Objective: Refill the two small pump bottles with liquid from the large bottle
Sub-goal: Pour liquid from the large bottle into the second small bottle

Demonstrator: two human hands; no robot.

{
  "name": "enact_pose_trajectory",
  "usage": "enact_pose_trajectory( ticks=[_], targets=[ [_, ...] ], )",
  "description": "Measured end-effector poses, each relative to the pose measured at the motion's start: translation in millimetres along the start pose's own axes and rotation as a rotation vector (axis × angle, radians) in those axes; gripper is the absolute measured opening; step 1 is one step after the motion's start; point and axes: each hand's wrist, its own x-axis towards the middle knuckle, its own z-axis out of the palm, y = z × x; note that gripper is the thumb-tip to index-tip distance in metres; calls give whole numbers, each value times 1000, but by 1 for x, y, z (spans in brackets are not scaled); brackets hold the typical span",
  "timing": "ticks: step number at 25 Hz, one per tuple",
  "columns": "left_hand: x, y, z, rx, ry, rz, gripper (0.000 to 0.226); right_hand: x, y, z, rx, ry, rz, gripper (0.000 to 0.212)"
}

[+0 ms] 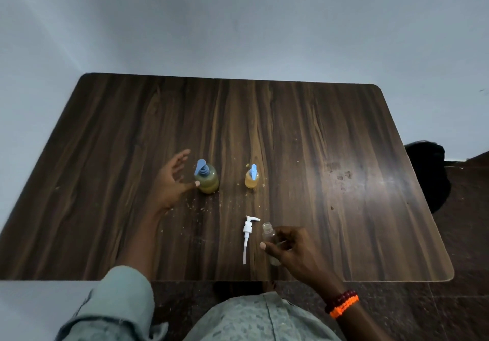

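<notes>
While right hand (293, 250) grips clear bottle (268, 235), left hand (172, 179) spreads over crumb-strewn table (317, 134).

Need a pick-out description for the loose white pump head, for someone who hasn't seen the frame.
Start at the near edge of the dark wood table, right in front of the person. The white pump head lies flat there, its long dip tube pointing toward that edge, just left of the clear open bottle in the right hand. Unlike the two blue pumps farther back, it is white and sits on no bottle.
</notes>
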Motion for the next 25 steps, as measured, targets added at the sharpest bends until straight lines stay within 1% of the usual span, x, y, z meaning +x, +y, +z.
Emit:
enact_pose_trajectory(
  ticks=[1,3,4,5,6,8,11,16,18,19,20,22,23,25],
  targets=[
    [8,6,0,60,-71,23,97,2,-3,1,-2,-5,-8,24],
    [18,14,7,169,-170,22,105,7,-9,0,-4,-13,-22,12],
    [21,14,11,206,-214,15,107,8,-12,0,-4,-17,-30,10],
    [22,13,14,239,-246,14,107,10,-15,0,-5,-19,-33,13],
    [23,10,18,252,-264,33,104,11,-17,0,-10,-24,-30,14],
    [23,4,24,260,-229,86,98,10,-18,-1,-12,-29,-27,13],
    [24,-2,31,271,-162,62,94,9,-18,-1,-27,-33,-32,16],
    [11,-23,40,238,44,44,65,3,-24,-2,-8,-22,-57,14],
    [2,-26,49,217,80,49,40,3,-26,-2,3,-10,-51,14],
    [-4,-28,53,202,95,50,35,3,-27,-2,8,-4,-51,14],
    [-11,-32,57,178,113,53,36,2,-27,-3,9,0,-54,14],
    [-24,-40,62,150,146,37,64,1,-27,-3,12,3,-65,15],
    [-29,-44,63,138,164,40,72,1,-27,-3,15,4,-66,15],
    [-32,-54,61,125,170,18,73,0,-27,-4,27,9,-71,17]
  ],
)
